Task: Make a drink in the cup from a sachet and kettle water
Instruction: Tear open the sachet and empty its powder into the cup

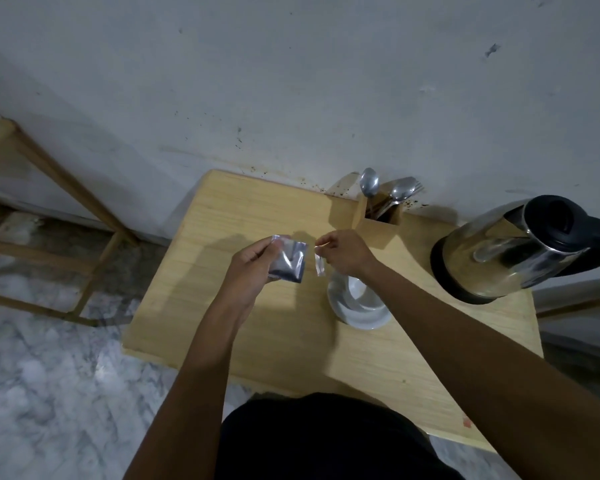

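Wooden table [274,334] by wall: we pinch the sachet [289,260] in our left hand [253,268], right hand [343,252] pinching its torn strip [320,264] just above the cup [357,294], ready to pour.

Wooden table [264,327] under saucer [364,317], kettle [499,251], cutlery holder [378,230]

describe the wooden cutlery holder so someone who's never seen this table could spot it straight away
Start at the light wooden table pushed against the grey wall. Along its far edge, left of the steel kettle, stands the cutlery holder: a small open-topped box of the same pale wood. It is the only container with spoons and a fork sticking out; the white cup sits nearer, on a saucer.
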